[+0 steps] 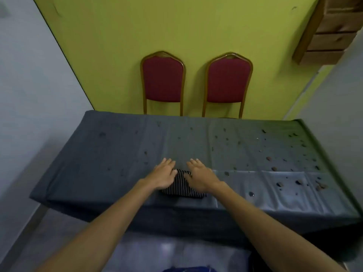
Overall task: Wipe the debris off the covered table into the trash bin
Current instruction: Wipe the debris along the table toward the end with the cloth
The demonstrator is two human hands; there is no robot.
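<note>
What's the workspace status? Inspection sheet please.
Surface: grey cloth-covered table, wrinkled.
Job's things: folded black-and-white striped cloth near the front edge; small dark debris bits scattered, densest at right; trash bin not clearly seen.
Clutter: nothing seen.
Hands: left hand and right hand flat on the striped cloth, fingers straight.
Cables: nothing seen.
Surroundings: left red padded chair, right red padded chair, yellow wall behind; wooden drawer unit upper right.

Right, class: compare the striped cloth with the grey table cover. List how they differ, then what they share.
The striped cloth is black-and-white striped; the table cover is plain dark grey. The cloth is a small folded pad under the left hand and right hand; the cover is spread wide, hanging over at the edges. Debris dots the cover; none shows on the cloth. Both lie flat.
</note>
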